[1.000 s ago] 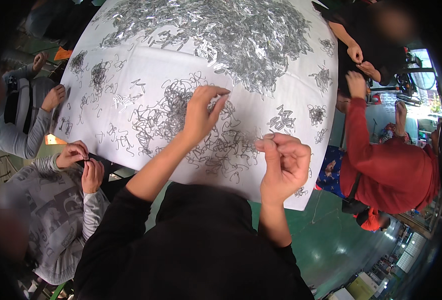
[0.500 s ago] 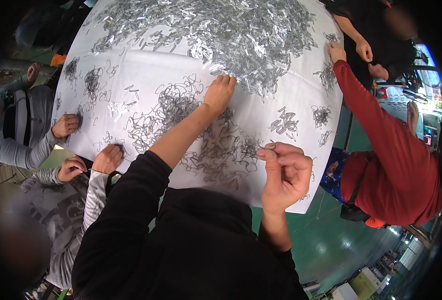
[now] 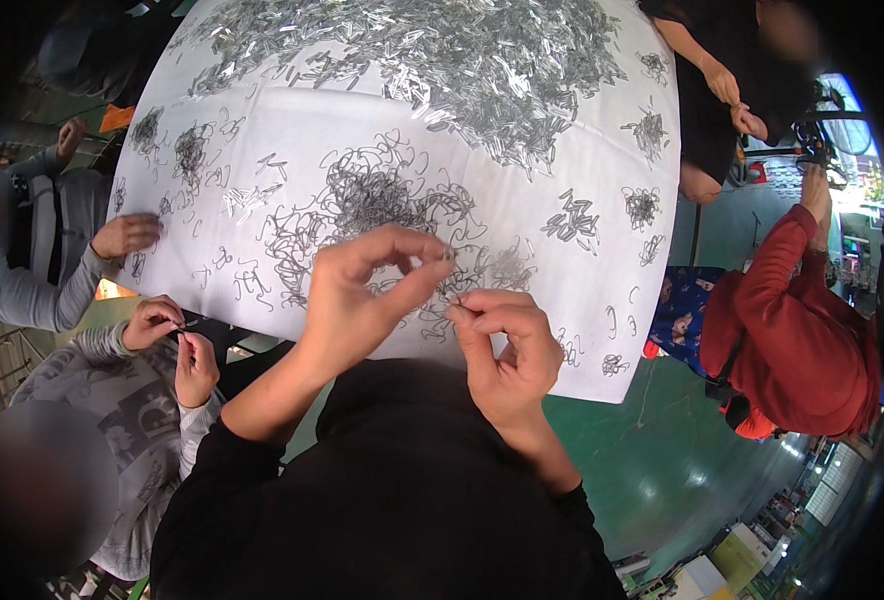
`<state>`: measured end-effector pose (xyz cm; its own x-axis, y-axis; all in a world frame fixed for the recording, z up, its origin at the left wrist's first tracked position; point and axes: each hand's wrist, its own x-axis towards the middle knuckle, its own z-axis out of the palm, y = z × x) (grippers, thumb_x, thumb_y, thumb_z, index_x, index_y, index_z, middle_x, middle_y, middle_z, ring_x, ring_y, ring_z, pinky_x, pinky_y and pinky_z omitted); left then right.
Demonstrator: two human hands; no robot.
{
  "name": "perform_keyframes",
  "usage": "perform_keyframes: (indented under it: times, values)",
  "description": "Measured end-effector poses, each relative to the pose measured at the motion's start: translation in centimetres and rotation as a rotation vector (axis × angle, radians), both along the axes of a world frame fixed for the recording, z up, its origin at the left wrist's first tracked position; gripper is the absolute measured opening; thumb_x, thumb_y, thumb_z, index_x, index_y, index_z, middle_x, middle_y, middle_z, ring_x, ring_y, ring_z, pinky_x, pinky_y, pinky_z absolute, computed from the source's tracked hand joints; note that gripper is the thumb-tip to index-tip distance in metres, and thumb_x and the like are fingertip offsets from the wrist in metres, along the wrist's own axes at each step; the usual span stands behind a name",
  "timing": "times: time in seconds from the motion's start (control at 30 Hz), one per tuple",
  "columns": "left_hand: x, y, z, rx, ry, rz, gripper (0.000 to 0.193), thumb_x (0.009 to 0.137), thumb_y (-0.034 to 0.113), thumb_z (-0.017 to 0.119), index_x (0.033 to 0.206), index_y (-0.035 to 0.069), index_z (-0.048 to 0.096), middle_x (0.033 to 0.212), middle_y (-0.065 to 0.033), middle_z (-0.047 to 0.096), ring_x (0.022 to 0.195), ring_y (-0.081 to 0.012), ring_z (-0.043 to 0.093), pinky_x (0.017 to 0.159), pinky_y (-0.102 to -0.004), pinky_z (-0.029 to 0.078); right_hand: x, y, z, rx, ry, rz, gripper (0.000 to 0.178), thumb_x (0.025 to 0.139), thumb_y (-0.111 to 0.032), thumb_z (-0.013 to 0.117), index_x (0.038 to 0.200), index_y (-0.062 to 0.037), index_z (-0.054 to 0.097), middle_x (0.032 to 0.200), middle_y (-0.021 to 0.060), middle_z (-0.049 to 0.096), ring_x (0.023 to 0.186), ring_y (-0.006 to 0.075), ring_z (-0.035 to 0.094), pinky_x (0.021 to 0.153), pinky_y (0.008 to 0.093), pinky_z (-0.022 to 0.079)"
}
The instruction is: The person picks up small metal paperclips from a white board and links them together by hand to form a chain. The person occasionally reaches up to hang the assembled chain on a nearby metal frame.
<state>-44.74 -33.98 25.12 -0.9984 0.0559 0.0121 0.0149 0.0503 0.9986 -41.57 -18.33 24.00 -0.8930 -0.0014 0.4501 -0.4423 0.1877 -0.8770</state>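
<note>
Close in front of me, my left hand (image 3: 367, 290) is closed in a pinch, thumb against forefinger, with a small silvery piece (image 3: 449, 253) just showing at the tips. Just to its right, my right hand (image 3: 510, 345) pinches a thin bent wire piece (image 3: 456, 298), mostly covered by the fingers. The two sets of fingertips face each other, a short gap apart. Beneath and beyond them, a tangled heap of dark curved wire hooks (image 3: 367, 195) lies on the white-covered table (image 3: 292, 120). Farther off spreads a large pile of flat silvery metal slips (image 3: 492, 90).
Smaller groups of slips (image 3: 572, 220) and of hooks (image 3: 642, 207) dot the table. At the left, a person in grey (image 3: 142, 430) holds both hands together; another person's hand (image 3: 127, 235) rests at the edge. Persons in red (image 3: 792, 310) and black (image 3: 722, 90) are on the right.
My left hand has come back from the edge of the silvery pile to beside my right hand. My right hand has moved left and slightly down. The red-sleeved arm has withdrawn from the table.
</note>
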Motion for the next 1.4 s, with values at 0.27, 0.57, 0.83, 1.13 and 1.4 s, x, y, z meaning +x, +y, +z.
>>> perform_keyframes:
  times: [0.27,0.57,0.83,1.13,1.4]
  values:
    - [2.7,-2.1,1.8,-0.013,0.106,0.078,0.009,0.082,0.0,0.07,0.091,0.001,0.071,0.086,-0.0042,0.072,0.074,-0.0082,0.06,0.07,-0.0238,0.047,0.3,-2.1,0.6,0.053,0.068,0.026,0.021,0.079,0.011,0.071,0.087,-0.0001,0.055,0.088,0.0136,0.067,0.076,0.0175,0.067,0.064,0.0264,0.055]
    - [3.1,-2.8,2.1,0.0,0.106,0.136,0.012,0.081,-0.001,0.071,0.093,0.001,0.072,0.088,-0.0053,0.071,0.077,-0.0107,0.06,0.072,-0.0252,0.046,-0.5,-3.4,1.0,0.075,0.121,0.055,0.021,0.078,0.013,0.07,0.088,-0.0004,0.056,0.088,0.0132,0.068,0.073,0.0174,0.067,0.061,0.026,0.055]
    - [1.7,-3.0,1.6,-0.194,0.426,0.192,0.021,0.074,-0.006,0.074,0.094,-0.001,0.073,0.104,-0.0113,0.06,0.09,-0.0189,0.059,0.076,-0.0298,0.048,-3.0,-3.8,0.3,0.079,0.171,0.097,0.02,0.079,0.008,0.07,0.092,-0.0004,0.058,0.09,0.0118,0.067,0.073,0.0193,0.066,0.06,0.0278,0.053]
    - [0.0,-4.0,2.0,-0.213,0.512,0.231,0.024,0.068,-0.009,0.073,0.091,-0.002,0.071,0.088,-0.0099,0.063,0.08,-0.0196,0.059,0.069,-0.0281,0.044,-17.0,-3.0,-14.3,0.691,-0.475,-0.116,0.013,0.086,-0.02,0.067,0.092,-0.0085,0.067,0.094,0.0067,0.065,0.08,0.023,0.064,0.07,0.0365,0.05]
    - [-0.7,-4.1,2.4,-0.237,0.467,0.257,0.018,0.073,-0.008,0.072,0.09,-0.002,0.07,0.088,-0.0109,0.067,0.08,-0.0211,0.061,0.072,-0.0303,0.046,-18.3,-4.9,-17.5,1.053,-0.377,-0.167,0.016,0.086,-0.019,0.069,0.093,-0.0047,0.065,0.092,0.0092,0.066,0.082,0.0257,0.065,0.075,0.0373,0.051]
